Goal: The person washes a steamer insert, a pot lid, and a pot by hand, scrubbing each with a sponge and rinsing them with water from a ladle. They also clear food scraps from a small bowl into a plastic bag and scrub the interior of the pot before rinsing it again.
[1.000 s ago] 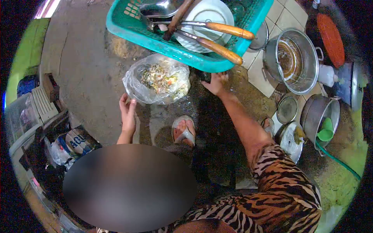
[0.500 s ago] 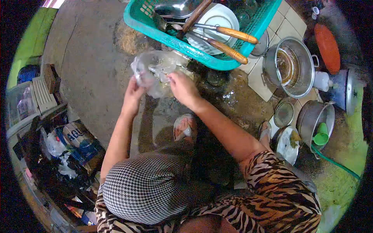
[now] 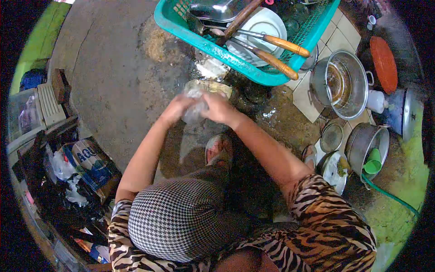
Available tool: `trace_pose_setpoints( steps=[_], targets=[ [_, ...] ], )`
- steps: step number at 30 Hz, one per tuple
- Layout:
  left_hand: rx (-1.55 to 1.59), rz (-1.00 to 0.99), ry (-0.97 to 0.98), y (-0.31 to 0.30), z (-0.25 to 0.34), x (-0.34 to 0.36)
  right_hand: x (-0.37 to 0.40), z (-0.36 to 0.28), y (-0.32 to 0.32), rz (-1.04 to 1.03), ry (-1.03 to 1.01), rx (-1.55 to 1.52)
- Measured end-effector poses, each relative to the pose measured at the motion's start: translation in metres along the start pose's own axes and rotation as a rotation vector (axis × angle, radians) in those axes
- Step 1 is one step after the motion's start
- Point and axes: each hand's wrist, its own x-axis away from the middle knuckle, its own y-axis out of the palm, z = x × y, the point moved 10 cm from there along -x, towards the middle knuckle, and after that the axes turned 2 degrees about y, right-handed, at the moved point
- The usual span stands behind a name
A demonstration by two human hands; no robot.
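A clear plastic bag (image 3: pixel 194 114), bunched up, is held between my two hands over the wet floor, in front of the basket. My left hand (image 3: pixel 176 110) closes on its left side, the fingers smeared by motion. Close against it, my right hand (image 3: pixel 218 108) grips the bag from the right with bent fingers. Just beyond the hands shows a pale yellowish flat patch (image 3: pixel 209 85), partly hidden by them.
A teal basket (image 3: pixel 217 53) of dishes and wooden-handled utensils stands ahead. To the right are a large metal pot (image 3: pixel 319 79), another pot (image 3: pixel 355 145) with a green dipper (image 3: pixel 373 162), and a green hose (image 3: pixel 394 195). Black bags (image 3: pixel 41 181) and a printed carton (image 3: pixel 88 158) lie left.
My hands have come together, and the spread plastic bag is now bunched smaller between them. The view has shifted slightly, so the basket appears farther right and lower.
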Motion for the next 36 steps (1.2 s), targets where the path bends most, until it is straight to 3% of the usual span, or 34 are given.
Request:
trace_pose_setpoints(
  steps=[1,2,3,5,7,9,10,11,13,14,15,17,18,20,21,22,23,24,26,27,29,30,32,33,36],
  targets=[
    [0.336,0.058,0.085,-0.007,0.011,0.000,-0.007,0.028,0.021,-0.138,0.192,-0.157],
    [-0.007,0.247,0.351,-0.027,0.040,0.012,-0.011,0.049,0.017,-0.027,0.305,-0.085],
    [-0.010,0.248,0.348,-0.024,0.054,0.021,-0.017,0.056,0.019,-0.028,0.306,-0.090],
    [-0.964,0.316,0.762,0.022,0.121,0.061,-0.017,0.081,0.034,-0.123,0.469,-0.342],
    [-0.975,0.253,0.676,0.044,0.086,0.045,-0.020,0.069,0.029,-0.229,0.445,-0.190],
    [-1.130,0.162,0.449,0.052,0.045,0.014,-0.011,0.068,0.053,-0.431,0.486,-0.339],
    [-1.241,0.126,0.437,0.052,0.046,0.003,-0.005,0.068,0.064,-0.400,0.504,-0.682],
    [-1.238,0.124,0.452,0.048,0.054,-0.007,0.001,0.078,0.065,-0.388,0.507,-0.673],
    [-1.193,-0.006,0.224,0.038,0.061,-0.030,0.013,0.078,0.020,-0.034,0.519,-1.088],
    [-1.219,0.061,0.247,0.028,0.083,-0.035,0.023,0.079,-0.012,0.120,0.476,-1.004],
    [-1.241,0.123,0.271,0.020,0.104,-0.040,0.036,0.088,-0.027,0.147,0.480,-1.000],
    [-1.296,0.234,0.332,0.002,0.137,-0.052,0.071,0.112,-0.047,0.063,0.523,-0.797],
    [-1.325,0.223,0.461,-0.002,0.149,-0.065,0.093,0.125,-0.058,0.089,0.532,-0.793],
    [-1.340,0.163,0.694,0.014,0.176,-0.079,0.138,0.145,-0.045,-0.135,0.592,-0.651],
    [-1.328,0.114,0.798,0.028,0.191,-0.079,0.157,0.151,-0.043,-0.115,0.596,-0.648],
    [-1.304,0.052,0.700,0.019,0.170,-0.106,0.172,0.152,-0.049,-0.104,0.518,-0.266],
    [-1.306,0.040,0.725,0.009,0.139,-0.125,0.184,0.147,-0.057,-0.093,0.441,0.115],
    [-1.412,0.096,0.645,-0.009,0.100,-0.155,0.194,0.145,-0.067,-0.068,0.457,0.124],
    [-1.597,0.282,0.531,-0.009,0.084,-0.169,0.234,0.152,-0.046,-0.454,0.682,-0.221],
    [-1.676,0.411,0.492,-0.006,0.085,-0.148,0.248,0.144,-0.066,-0.413,0.698,-0.214],
    [-1.544,0.290,-0.120,-0.005,0.097,-0.118,0.271,0.088,-0.145,-0.034,0.611,-0.790],
    [-1.459,0.423,0.011,0.013,0.121,-0.083,0.281,0.038,-0.208,0.080,0.534,-0.857],
    [-1.335,0.565,0.292,0.017,0.119,-0.036,0.333,0.060,-0.241,0.357,0.826,-1.068],
    [-1.297,0.580,0.438,0.010,0.103,-0.028,0.324,0.030,-0.293,0.371,0.526,-0.949],
    [-1.236,0.692,0.375,0.019,0.103,0.086,0.355,0.164,-0.349,-0.137,0.822,0.522]
  ],
)
